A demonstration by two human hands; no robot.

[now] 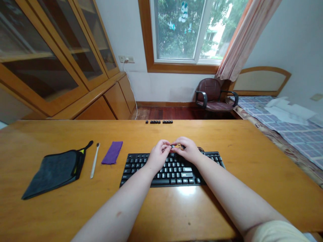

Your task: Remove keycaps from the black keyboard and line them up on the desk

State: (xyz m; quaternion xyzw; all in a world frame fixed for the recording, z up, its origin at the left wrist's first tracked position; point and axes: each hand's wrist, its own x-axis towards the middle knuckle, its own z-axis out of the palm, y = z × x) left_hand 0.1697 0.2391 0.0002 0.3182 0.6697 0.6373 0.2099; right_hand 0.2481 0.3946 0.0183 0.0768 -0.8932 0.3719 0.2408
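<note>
A black keyboard [161, 182] lies on the wooden desk in front of me. Over its far edge my left hand [160, 153] and my right hand [188, 150] meet, fingertips pinched together. Between them is a small dark keycap [172, 146], mostly covered by the fingers. Both hands are closed on it. Part of the keyboard's top row is hidden beneath the hands, and a bit of black cable [200, 149] shows behind the right wrist. Along the desk's far edge stand loose black keycaps [155, 122] in a row of small groups.
Left of the keyboard lie a purple cloth [112, 153], a white toothbrush-like brush [95, 161] and a folded dark grey cloth [54, 171] with a loop. Beyond the desk are a glass-door cabinet [75, 84], an armchair [212, 94] and a bed [290, 124].
</note>
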